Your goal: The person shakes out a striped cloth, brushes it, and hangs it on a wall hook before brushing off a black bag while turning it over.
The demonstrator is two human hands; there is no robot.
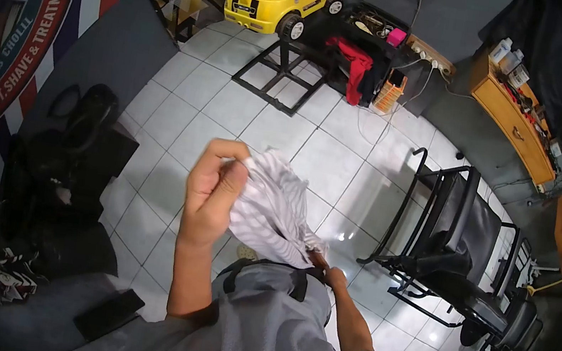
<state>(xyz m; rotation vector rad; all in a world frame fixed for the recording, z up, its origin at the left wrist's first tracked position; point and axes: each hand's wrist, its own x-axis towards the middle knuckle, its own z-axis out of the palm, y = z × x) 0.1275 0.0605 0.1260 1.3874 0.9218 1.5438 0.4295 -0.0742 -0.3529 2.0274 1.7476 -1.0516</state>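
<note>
A white and grey striped cloth (273, 207) hangs bunched in front of my body, over the tiled floor. My left hand (213, 187) is raised, with fingers and thumb pinched on its upper left corner. Lower down, at the waist, my right hand (335, 277) is closed at the gathered lower right end of the same cloth. A narrow brown patch shows between that end and the hand, and the fingers there are mostly hidden.
A black barber chair (466, 237) stands to the right. Ahead are a yellow toy car (276, 4), a black metal frame (284, 79) and a red cloth (355, 67). A wooden shelf (513, 111) with bottles lines the right wall; dark furniture (77, 147) is at left.
</note>
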